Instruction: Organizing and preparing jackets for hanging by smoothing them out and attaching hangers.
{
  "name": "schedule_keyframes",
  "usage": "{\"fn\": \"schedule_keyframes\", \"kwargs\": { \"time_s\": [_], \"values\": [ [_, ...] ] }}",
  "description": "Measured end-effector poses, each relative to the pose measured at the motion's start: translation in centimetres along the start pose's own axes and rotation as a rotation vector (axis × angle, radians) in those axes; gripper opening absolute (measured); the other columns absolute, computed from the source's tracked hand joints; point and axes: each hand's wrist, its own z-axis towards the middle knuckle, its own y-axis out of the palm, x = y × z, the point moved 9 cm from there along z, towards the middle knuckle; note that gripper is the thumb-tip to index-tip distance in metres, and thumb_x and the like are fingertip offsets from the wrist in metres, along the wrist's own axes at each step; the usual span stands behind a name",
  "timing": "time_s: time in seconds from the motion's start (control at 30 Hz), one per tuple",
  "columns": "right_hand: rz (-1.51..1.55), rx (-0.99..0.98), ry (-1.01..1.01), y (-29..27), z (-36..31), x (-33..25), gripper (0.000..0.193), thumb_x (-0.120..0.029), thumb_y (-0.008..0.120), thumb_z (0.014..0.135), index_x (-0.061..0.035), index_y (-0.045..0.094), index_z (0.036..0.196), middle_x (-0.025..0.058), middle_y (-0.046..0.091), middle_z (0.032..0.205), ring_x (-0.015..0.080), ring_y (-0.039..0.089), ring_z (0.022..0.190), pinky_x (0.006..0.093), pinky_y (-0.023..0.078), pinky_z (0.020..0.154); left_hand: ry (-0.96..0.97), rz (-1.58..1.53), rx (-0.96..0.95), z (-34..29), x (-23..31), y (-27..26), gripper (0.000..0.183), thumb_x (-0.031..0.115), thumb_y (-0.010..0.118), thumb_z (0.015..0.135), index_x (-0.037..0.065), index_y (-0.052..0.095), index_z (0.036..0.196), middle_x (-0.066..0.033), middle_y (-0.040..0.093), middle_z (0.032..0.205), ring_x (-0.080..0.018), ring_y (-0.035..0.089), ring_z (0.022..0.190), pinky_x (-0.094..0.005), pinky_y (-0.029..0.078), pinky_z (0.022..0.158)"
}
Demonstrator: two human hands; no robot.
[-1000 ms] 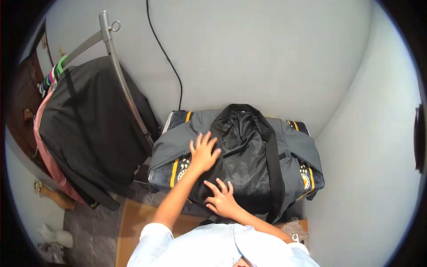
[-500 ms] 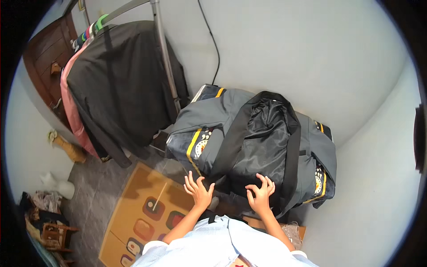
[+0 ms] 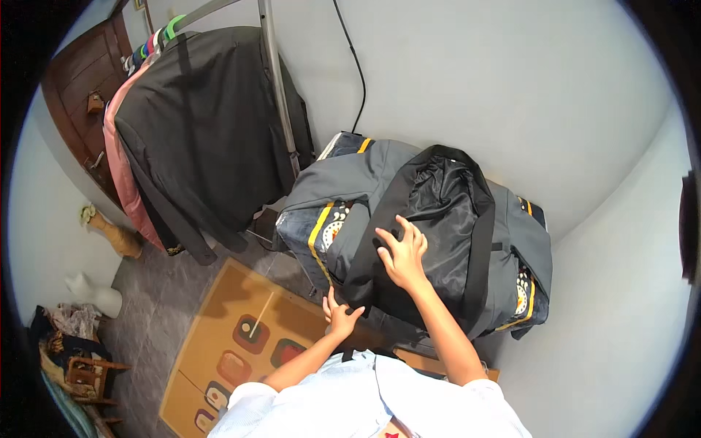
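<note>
A grey jacket with a wide black collar band lies spread over a table with a dark patterned cover. Its front is parted, baring the shiny black lining. My right hand is over the lining beside the band's left side, fingers spread and holding nothing; whether the fingertips touch the fabric I cannot tell. At the jacket's lower left corner, my left hand has its fingers apart, close to the black hem.
To the left stands a metal clothes rack with a dark jacket and a pink garment. A tan patterned mat covers part of the floor. Walls close in behind and on the right. A small wooden chair is at lower left.
My right hand has moved up and left from the jacket's front edge onto the lining area. The left hand has shifted slightly right and stays low.
</note>
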Motion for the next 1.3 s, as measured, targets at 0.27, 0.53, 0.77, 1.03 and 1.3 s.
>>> {"fn": "schedule_keyframes", "kwargs": {
  "time_s": [0.27,0.53,0.77,1.03,1.3],
  "values": [
    [-0.166,-0.14,0.073,5.1,3.3,4.3,0.048,-0.047,0.058,0.08,-0.0335,0.053,0.127,0.0078,0.017,0.15,0.0353,0.011,0.138,0.0649,0.01,0.104,0.141,-0.234,-0.002,-2.7,-2.7,-5.4,0.033,0.03,0.072,0.077,-0.001,0.063,0.082,-0.0127,0.02,0.15,-0.0359,0.021,0.133,-0.0446,0.025,0.106],
    [-0.18,-0.15,0.084,5.0,3.6,4.6,0.042,-0.043,0.056,0.083,-0.0354,0.055,0.125,0.0078,0.013,0.152,0.0349,0.005,0.14,0.0655,0.003,0.104,0.143,-0.216,-0.053,-5.9,1.2,-13.8,0.029,0.024,0.07,0.078,-0.004,0.064,0.085,-0.0078,0.019,0.151,-0.0341,0.012,0.137,-0.044,0.02,0.109],
    [-0.156,-0.1,0.088,4.5,3.7,4.0,0.042,-0.039,0.057,0.083,-0.0325,0.056,0.124,0.0073,0.015,0.152,0.0345,0.007,0.14,0.065,0.005,0.105,-0.127,0.368,-0.068,-3.5,-3.0,-8.5,0.038,0.032,0.07,0.077,0.014,0.057,0.108,-0.0179,0.013,0.149,-0.0434,0.008,0.135,-0.0571,0.014,0.104],
    [-0.165,-0.091,0.091,4.0,3.3,4.3,0.05,-0.04,0.056,0.083,-0.0282,0.05,0.131,0.0058,0.02,0.151,0.0312,0.012,0.14,0.0659,0.005,0.104,0.507,0.2,0.245,1.2,15.2,-9.0,0.054,0.031,0.06,0.082,0.011,0.043,0.13,-0.0182,0.019,0.149,-0.0373,0.017,0.137,-0.0589,0.013,0.106],
    [-0.183,-0.083,0.078,4.7,3.6,4.3,0.048,-0.043,0.054,0.084,-0.0299,0.051,0.13,0.0017,0.023,0.151,0.0315,0.012,0.14,0.0668,0.004,0.104,0.669,0.437,0.309,5.3,17.2,-5.7,0.072,0.047,0.057,0.081,0.013,0.035,0.14,-0.0091,0.029,0.148,-0.03,0.025,0.137,-0.0618,0.016,0.103]
  ]
}}
